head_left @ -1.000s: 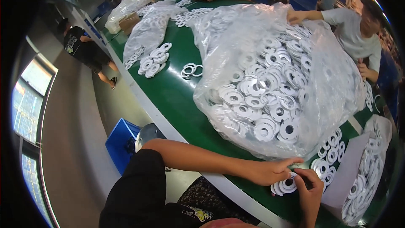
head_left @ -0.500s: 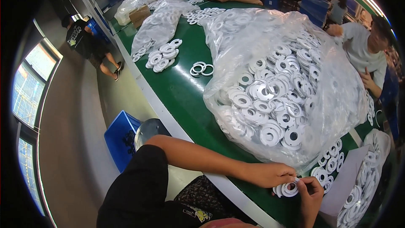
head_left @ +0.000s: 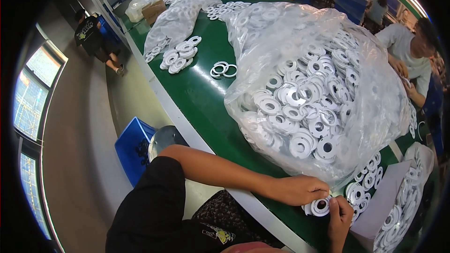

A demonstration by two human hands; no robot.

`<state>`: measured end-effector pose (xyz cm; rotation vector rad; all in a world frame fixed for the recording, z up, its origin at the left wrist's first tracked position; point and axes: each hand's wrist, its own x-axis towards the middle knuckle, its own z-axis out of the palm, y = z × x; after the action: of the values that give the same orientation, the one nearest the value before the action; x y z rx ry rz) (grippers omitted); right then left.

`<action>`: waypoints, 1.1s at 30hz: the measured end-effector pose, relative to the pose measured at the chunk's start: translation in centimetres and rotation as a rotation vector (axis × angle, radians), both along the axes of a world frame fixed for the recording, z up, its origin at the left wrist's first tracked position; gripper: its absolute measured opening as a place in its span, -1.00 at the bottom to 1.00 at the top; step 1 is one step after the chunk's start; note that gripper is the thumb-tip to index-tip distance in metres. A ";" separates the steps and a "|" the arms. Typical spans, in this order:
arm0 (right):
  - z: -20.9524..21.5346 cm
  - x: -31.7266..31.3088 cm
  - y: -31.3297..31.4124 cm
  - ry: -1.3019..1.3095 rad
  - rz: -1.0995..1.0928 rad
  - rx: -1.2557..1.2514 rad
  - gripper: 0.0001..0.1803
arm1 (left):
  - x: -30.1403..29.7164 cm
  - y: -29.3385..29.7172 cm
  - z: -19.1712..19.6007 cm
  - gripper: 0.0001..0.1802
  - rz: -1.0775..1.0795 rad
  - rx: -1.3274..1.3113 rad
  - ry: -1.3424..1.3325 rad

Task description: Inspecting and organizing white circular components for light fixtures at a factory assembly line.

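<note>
Near the front edge of the green table, both my hands meet at a small group of white plastic rings (head_left: 320, 207). My left hand (head_left: 300, 190) reaches in from the left, its fingers curled over the upper left side of the rings. From the right, my right hand (head_left: 340, 218) pinches their right edge between thumb and fingers. Just beyond my hands lies a big clear plastic bag (head_left: 262, 145), its mouth spread wide over a heap of white rings (head_left: 300, 98). Beside my right hand, several loose rings (head_left: 357, 194) lie in a pile.
A carton (head_left: 382, 197) with bagged rings stands at the right. Two loose rings (head_left: 224, 69), a ring pile (head_left: 180, 56) and smaller bags (head_left: 173, 23) lie farther left on the table (head_left: 206, 107). Co-workers sit across it. A blue bin (head_left: 133, 145) stands on the floor; someone walks beyond.
My right hand has shifted slightly left and down, its fingers closer along the rings' edge. The co-worker at right has lowered a raised hand; the walking person has moved farther off.
</note>
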<state>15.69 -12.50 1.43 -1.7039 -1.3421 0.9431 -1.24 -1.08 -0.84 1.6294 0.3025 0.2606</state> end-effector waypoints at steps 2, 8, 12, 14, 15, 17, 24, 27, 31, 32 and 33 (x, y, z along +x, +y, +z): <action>-0.5 -0.2 -0.1 0.048 -0.045 0.045 -0.68 | 0.0 -0.2 -0.1 -0.67 0.026 0.006 0.006; -0.7 -0.9 -0.1 0.020 -0.038 0.045 -0.66 | -0.2 -0.1 -0.1 -0.67 0.050 0.056 -0.008; -0.2 -0.3 -0.3 0.152 -0.066 -0.028 -0.67 | -0.1 0.0 0.5 -0.67 -0.035 0.065 0.028; -0.8 -0.3 -0.1 0.067 -0.068 0.021 -0.68 | 0.1 0.0 0.4 -0.68 -0.072 0.017 0.043; -0.9 -0.5 -0.1 -0.016 -0.072 0.067 -0.69 | 0.0 0.3 0.9 -0.68 -0.078 -0.118 0.101; -0.4 -0.6 0.0 -0.017 -0.057 0.027 -0.69 | 0.0 0.3 0.9 -0.67 -0.090 -0.254 0.160; 0.1 -1.1 0.1 -0.101 -0.178 0.096 -0.69 | 0.1 0.3 1.1 -0.58 -0.026 -0.318 0.126; -1.1 -1.6 -0.3 -0.052 -0.219 0.205 -0.70 | 0.3 0.2 1.0 -0.55 0.014 -0.324 0.111; -0.9 -0.9 -0.5 0.029 -0.132 0.111 -0.66 | 0.3 -0.1 1.3 -0.55 0.104 -0.275 0.079; -1.0 -0.6 -0.6 0.030 -0.140 0.110 -0.66 | 0.3 0.0 1.2 -0.55 0.096 -0.276 0.082; -1.1 -0.3 -0.6 0.065 -0.095 0.109 -0.66 | 0.2 0.1 1.1 -0.55 0.067 -0.201 0.076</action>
<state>15.38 -13.07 0.30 -1.6257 -1.2364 0.8484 -1.03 -1.00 0.22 1.4340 0.4289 0.2120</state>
